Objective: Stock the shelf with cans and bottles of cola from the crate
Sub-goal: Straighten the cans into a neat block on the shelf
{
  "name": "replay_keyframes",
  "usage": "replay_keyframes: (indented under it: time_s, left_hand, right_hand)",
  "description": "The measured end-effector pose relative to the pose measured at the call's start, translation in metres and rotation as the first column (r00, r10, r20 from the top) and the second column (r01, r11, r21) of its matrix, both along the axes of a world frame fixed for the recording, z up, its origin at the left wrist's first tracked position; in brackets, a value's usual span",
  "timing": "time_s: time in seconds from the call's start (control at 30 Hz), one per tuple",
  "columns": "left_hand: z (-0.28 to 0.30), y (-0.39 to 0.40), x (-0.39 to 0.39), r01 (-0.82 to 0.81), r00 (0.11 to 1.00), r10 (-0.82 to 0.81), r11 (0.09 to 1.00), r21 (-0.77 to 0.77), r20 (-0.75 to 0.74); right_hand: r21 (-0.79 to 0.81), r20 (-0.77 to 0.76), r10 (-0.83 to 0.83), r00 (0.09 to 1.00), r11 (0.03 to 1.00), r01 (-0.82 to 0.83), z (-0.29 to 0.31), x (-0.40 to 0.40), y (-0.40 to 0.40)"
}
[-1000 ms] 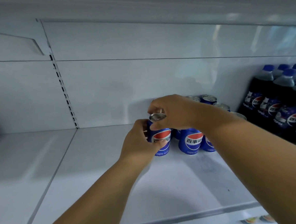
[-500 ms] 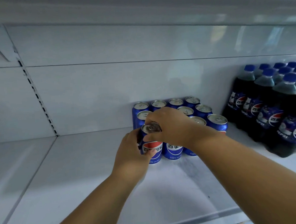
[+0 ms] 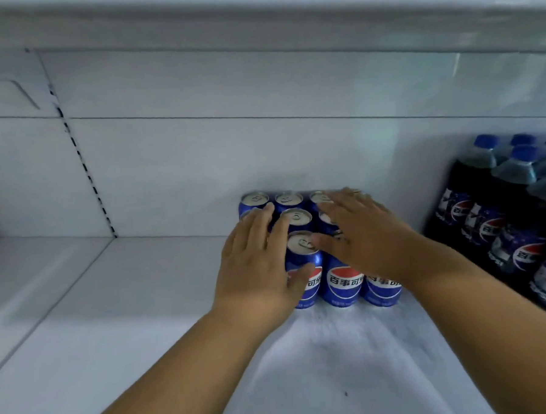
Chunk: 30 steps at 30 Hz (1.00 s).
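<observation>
Several blue cola cans stand in a tight block on the white shelf (image 3: 119, 325), against its back wall. The front-left can (image 3: 302, 252) has a silver top and a red, white and blue logo. My left hand (image 3: 256, 271) lies flat against this can's left side, fingers stretched, thumb across its front. My right hand (image 3: 361, 233) rests palm down, fingers spread, on the tops of the cans to the right. Neither hand grips anything. A second front can (image 3: 344, 285) and a third (image 3: 382, 291) stand beside the first. The crate is out of view.
Dark cola bottles (image 3: 500, 226) with blue caps stand in rows at the right end of the shelf. A slotted upright (image 3: 83, 166) runs down the back wall at the left. Bare shelf lies left of the cans and in front of them. Another shelf (image 3: 255, 24) overhangs above.
Both hands have let go of the front-left can, which now stands in the block. The left hand has flattened against its side, and the right hand has spread over the can tops.
</observation>
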<state>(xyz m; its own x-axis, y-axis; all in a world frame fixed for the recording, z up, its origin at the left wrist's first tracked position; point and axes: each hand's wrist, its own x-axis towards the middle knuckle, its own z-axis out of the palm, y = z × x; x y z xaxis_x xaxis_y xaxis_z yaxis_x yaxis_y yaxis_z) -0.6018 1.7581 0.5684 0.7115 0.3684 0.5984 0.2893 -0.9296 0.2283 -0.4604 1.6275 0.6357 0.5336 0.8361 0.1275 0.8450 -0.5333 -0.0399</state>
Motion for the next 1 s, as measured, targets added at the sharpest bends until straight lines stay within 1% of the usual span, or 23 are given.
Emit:
replay_keyframes:
  time_s: [0.07, 0.1, 0.17, 0.27, 0.37, 0.47, 0.53, 0.57, 0.6, 0.63, 0.67, 0.7, 0.73, 0.77, 0.8, 0.83, 0.87, 0.9, 0.93, 0.97, 1.0]
  left_hand:
    - [0.000, -0.006, 0.012, -0.080, 0.992, 0.089, 0.991, 0.106, -0.085]
    - [-0.001, -0.007, 0.016, -0.101, 0.986, 0.118, 0.985, 0.140, -0.118]
    - [-0.002, -0.008, 0.017, -0.103, 0.978, 0.129, 0.982, 0.160, -0.164]
    - [0.002, -0.005, 0.016, -0.090, 0.975, 0.121, 0.982, 0.169, -0.188]
    - [0.001, -0.003, 0.015, -0.095, 0.977, 0.119, 0.986, 0.141, -0.177]
    - [-0.001, -0.004, 0.015, -0.070, 0.981, 0.090, 0.990, 0.120, -0.174]
    - [-0.001, -0.002, 0.013, -0.040, 0.990, 0.053, 0.994, 0.102, -0.134]
    - [-0.001, -0.002, 0.011, -0.037, 0.995, 0.043, 0.997, 0.060, -0.090]
    - [0.000, -0.006, 0.008, -0.056, 0.998, 0.055, 0.998, -0.016, -0.029]
    - [-0.001, -0.009, 0.004, -0.078, 0.995, 0.086, 0.989, -0.129, 0.057]
    - [-0.004, -0.013, 0.001, -0.089, 0.980, 0.133, 0.957, -0.277, 0.146]
    - [-0.010, -0.015, -0.002, -0.075, 0.957, 0.187, 0.898, -0.434, 0.221]
    - [-0.016, -0.016, -0.005, -0.056, 0.940, 0.235, 0.823, -0.565, 0.249]
    - [-0.021, -0.016, -0.007, -0.032, 0.934, 0.258, 0.752, -0.659, 0.248]
    - [-0.023, -0.016, -0.010, -0.006, 0.936, 0.258, 0.691, -0.723, 0.239]
    - [-0.026, -0.013, -0.010, 0.024, 0.941, 0.247, 0.634, -0.773, 0.232]
    - [-0.025, -0.010, -0.010, 0.056, 0.946, 0.226, 0.589, -0.806, 0.231]
    - [-0.024, -0.006, -0.007, 0.095, 0.950, 0.199, 0.551, -0.829, 0.241]
    - [-0.022, -0.003, -0.005, 0.129, 0.953, 0.171, 0.519, -0.845, 0.251]
    - [-0.021, 0.000, -0.003, 0.156, 0.954, 0.150, 0.494, -0.855, 0.260]
    - [-0.023, 0.005, -0.002, 0.172, 0.955, 0.130, 0.486, -0.857, 0.265]
  right_hand:
    - [-0.064, 0.045, 0.035, 0.998, 0.997, -0.032, -0.007, 0.006, -0.009]
    - [-0.097, 0.041, 0.049, 0.998, 0.994, -0.045, -0.011, 0.008, -0.012]
    - [-0.146, 0.011, 0.082, 0.997, 0.986, -0.079, -0.018, 0.009, -0.016]
    - [-0.163, 0.065, 0.130, 0.989, 0.980, -0.118, -0.025, 0.010, -0.015]
    - [-0.116, 0.032, 0.095, 0.995, 0.989, -0.090, -0.024, 0.008, -0.011]
    - [-0.054, 0.077, 0.059, 0.995, 0.997, -0.055, -0.028, 0.002, -0.010]
    - [0.041, 0.119, 0.070, 0.990, 0.996, -0.075, -0.031, 0.001, -0.012]
    - [0.146, 0.131, 0.079, 0.988, 0.984, -0.098, -0.032, 0.001, -0.014]
    - [0.280, 0.147, 0.086, 0.985, 0.952, -0.125, -0.034, 0.000, -0.019]
    - [0.434, 0.188, 0.077, 0.979, 0.888, -0.154, -0.038, 0.000, -0.025]
    - [0.568, 0.215, 0.041, 0.976, 0.807, -0.160, -0.042, -0.001, -0.032]
    - [0.662, 0.186, -0.006, 0.983, 0.739, -0.121, -0.048, -0.004, -0.041]
    - [0.723, 0.074, -0.063, 0.995, 0.691, -0.010, -0.052, -0.008, -0.050]
    - [0.740, -0.117, -0.115, 0.986, 0.652, 0.164, -0.058, -0.010, -0.058]
    - [0.691, -0.343, -0.149, 0.928, 0.630, 0.356, -0.061, -0.013, -0.065]
    - [0.609, -0.536, -0.154, 0.830, 0.610, 0.506, -0.063, -0.016, -0.069]
    - [0.542, -0.668, -0.119, 0.734, 0.599, 0.590, -0.064, -0.017, -0.070]
    - [0.520, -0.750, -0.043, 0.660, 0.577, 0.629, -0.067, -0.017, -0.069]
    - [0.526, -0.785, 0.031, 0.619, 0.561, 0.639, -0.071, -0.013, -0.067]
    - [0.537, -0.793, 0.073, 0.604, 0.552, 0.638, -0.072, -0.012, -0.063]
    - [0.543, -0.793, 0.078, 0.605, 0.540, 0.643, -0.075, -0.009, -0.060]
